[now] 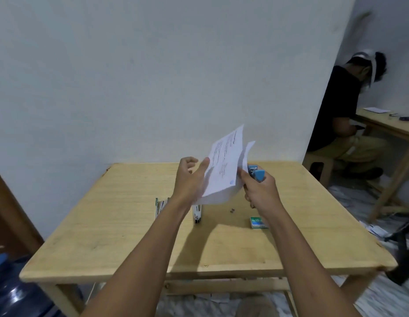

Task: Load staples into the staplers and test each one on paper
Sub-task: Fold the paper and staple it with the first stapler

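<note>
My left hand (190, 179) holds a few printed sheets of paper (224, 165) up above the wooden table (121, 227), thumb on the front face. My right hand (259, 191) grips a light blue stapler (256, 173) at the paper's right edge. A white stapler (197, 213) lies on the table below the paper. Another stapler or pack with green and white markings (159, 205) lies to its left, partly hidden by my left forearm. A green staple box (258, 222) sits under my right wrist. A small bit of staples (232, 210) lies between them.
A white wall stands right behind the table. A seated person (343, 115) is at the right by a second wooden table (391, 129). A blue water jug (13, 291) stands at the lower left. Paper scraps litter the floor at right.
</note>
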Action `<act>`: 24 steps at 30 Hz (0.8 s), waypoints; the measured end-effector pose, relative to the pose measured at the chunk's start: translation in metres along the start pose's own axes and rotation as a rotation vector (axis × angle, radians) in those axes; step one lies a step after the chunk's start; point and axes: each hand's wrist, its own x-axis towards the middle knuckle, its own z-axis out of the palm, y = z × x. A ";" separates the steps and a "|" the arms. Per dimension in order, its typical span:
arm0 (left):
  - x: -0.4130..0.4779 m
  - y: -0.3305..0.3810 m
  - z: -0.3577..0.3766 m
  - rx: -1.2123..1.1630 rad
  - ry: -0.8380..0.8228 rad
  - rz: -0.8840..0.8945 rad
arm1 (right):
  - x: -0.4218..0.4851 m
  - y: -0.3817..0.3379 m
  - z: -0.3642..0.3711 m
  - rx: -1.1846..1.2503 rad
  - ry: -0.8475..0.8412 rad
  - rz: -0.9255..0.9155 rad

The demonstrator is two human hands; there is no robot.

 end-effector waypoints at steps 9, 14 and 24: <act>0.002 -0.015 -0.022 -0.194 -0.096 -0.147 | -0.005 0.004 -0.005 0.013 -0.035 0.048; -0.004 -0.010 -0.025 -0.165 0.030 0.122 | -0.006 0.010 -0.017 0.092 -0.135 0.066; -0.017 -0.019 -0.029 -0.512 -0.183 -0.117 | -0.004 0.021 -0.013 0.048 0.094 0.125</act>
